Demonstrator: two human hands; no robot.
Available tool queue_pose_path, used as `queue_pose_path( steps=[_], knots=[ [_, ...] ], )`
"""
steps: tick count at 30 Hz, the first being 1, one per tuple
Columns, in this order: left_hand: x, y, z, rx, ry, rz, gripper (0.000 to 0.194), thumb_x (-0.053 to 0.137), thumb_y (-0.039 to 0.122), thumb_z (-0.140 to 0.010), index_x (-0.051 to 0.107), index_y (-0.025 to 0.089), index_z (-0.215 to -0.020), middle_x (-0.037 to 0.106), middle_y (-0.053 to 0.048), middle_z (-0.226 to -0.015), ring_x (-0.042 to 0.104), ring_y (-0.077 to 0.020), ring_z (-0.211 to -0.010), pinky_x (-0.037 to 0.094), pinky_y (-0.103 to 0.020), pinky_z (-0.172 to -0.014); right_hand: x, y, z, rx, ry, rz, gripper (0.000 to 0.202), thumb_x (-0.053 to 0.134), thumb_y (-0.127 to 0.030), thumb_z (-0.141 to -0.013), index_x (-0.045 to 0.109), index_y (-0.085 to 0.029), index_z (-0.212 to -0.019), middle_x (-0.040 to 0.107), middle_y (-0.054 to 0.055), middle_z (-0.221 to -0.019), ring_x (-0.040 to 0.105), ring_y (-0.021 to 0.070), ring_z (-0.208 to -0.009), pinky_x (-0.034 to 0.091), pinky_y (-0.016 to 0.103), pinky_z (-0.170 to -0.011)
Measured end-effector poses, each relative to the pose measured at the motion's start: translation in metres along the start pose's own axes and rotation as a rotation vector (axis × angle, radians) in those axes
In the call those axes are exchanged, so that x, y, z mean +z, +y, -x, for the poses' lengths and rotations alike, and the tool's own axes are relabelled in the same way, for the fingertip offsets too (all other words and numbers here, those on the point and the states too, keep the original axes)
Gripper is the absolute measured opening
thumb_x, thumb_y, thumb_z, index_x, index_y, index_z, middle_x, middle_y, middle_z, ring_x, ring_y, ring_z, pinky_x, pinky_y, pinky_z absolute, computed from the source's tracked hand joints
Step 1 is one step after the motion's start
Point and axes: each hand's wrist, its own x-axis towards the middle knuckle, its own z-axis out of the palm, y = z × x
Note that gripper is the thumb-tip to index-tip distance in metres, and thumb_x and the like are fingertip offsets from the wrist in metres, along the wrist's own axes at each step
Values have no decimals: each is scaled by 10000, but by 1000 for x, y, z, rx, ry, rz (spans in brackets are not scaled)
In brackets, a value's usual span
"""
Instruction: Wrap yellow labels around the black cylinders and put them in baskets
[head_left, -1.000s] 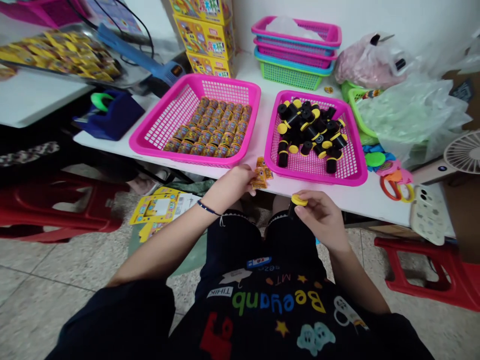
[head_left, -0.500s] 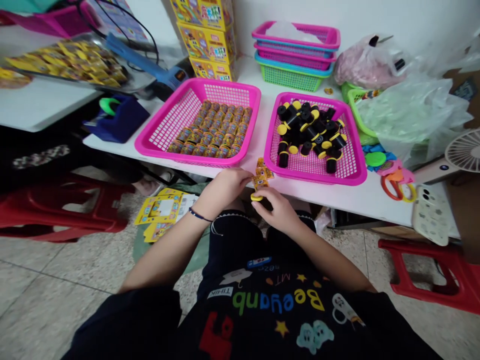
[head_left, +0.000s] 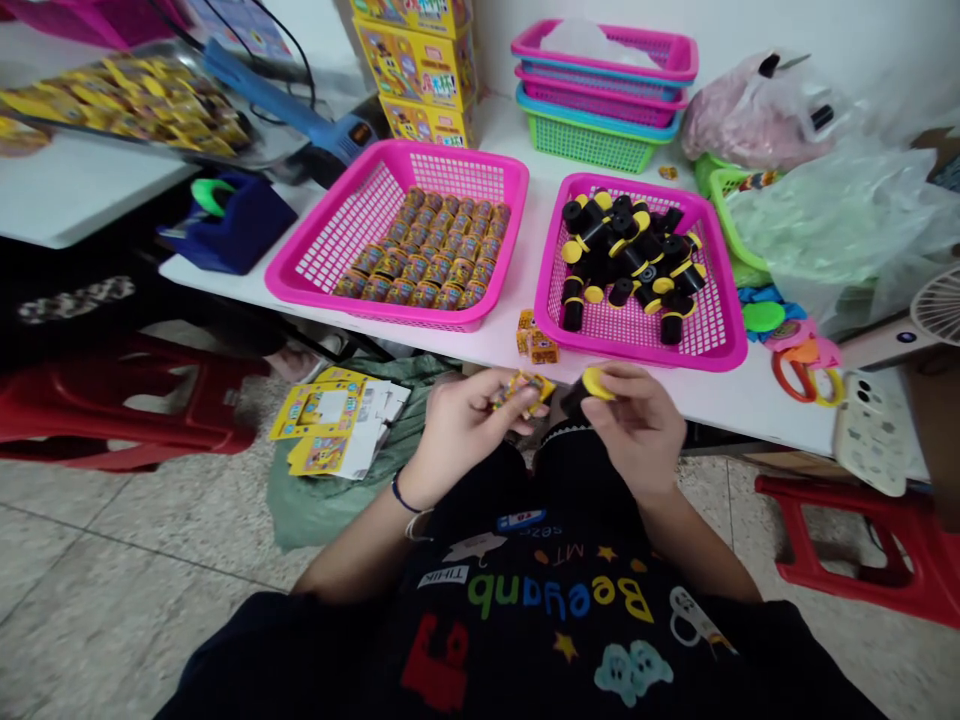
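Label [head_left: 543, 385] now aloft (left hand [head_left: 474, 422])

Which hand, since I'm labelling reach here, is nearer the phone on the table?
Right. The right hand, holding a yellow-topped black container, is to the left of the phone; the left hand, holding a yellow printed piece, is farther left.

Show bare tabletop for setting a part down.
Free: strip between left pink basket and right pink basket, behind small orange packets; front edge between right pink basket and phone. Crowded: right end, with plastic bags and fan.
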Motion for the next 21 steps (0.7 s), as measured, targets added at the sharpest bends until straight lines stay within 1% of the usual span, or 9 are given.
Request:
queue_pose_path(
  steps=[2,4,7,10,12,15,17,19,21],
  knots=[
    [2,3,4,40,-123,-49,277,630,400,-996,757,156,-1023,833,-55,-883,787,-150,-644,627,-192,-593,-6,-9,-1,61,112,-71,173,803,-384,-894,701,-309,-1014,752,22,-1102,752,183,-1025,654,368,-886],
    [3,7,5,112,-224,-134,277,555,307,-1027,763,165,-1142,829,-30,-885,779,-122,-669,624,-180,-656,-9,-17,-5,125,182,-131,181,795,-442,-899,686,-318,-973,761,2,-1073,759,165,-991,656,341,-853],
    [4,9,5,213,-278,-238,341,495,277,-1060,735,178,-1281,801,1,-809,766,-118,-720,614,-187,-751,-10,-28,-13,195,149,-187,257,787,-527,-888,653,-308,-900,785,-10,-997,777,164,-927,670,337,-813],
    [5,7,6,290,-275,-265,416,498,381,-1084,675,173,-1398,792,-14,-810,769,-151,-780,609,-217,-806,-6,-34,-16,236,69,-228,290,804,-538,-868,639,-300,-878,805,-17,-967,795,176,-909,683,360,-830],
    [5,5,7,330,-272,-277,494,484,420,-1091,581,174,-1509,789,-20,-831,766,-159,-797,606,-229,-832,-5,-35,-17,258,23,-243,284,798,-535,-876,644,-297,-883,810,-23,-955,801,175,-902,687,363,-834],
    [6,2,9,408,-242,-296,570,460,409,-1100,411,208,-1631,789,-35,-955,747,-137,-756,604,-220,-815,-5,-32,-15,269,-44,-218,280,755,-549,-908,641,-293,-897,812,-24,-948,804,173,-899,693,359,-823],
    [6,1,9,443,-209,-314,599,457,393,-1101,331,242,-1667,777,-45,-1011,743,-136,-763,604,-220,-787,-6,-31,-14,270,-70,-208,274,737,-551,-922,636,-297,-911,817,-22,-971,807,177,-919,696,363,-831],
    [7,2,8,463,-182,-339,611,450,373,-1105,286,260,-1682,757,-34,-964,735,-143,-778,602,-219,-765,-6,-31,-13,268,-85,-209,272,745,-540,-919,628,-295,-905,821,-18,-1002,809,180,-935,697,367,-841],
    [8,4,8,506,-147,-348,605,449,364,-1106,287,273,-1682,735,-28,-936,722,-144,-802,599,-216,-770,-6,-32,-13,252,-88,-215,279,780,-514,-897,622,-286,-872,822,-19,-1007,809,176,-927,699,357,-834]
  ],
)
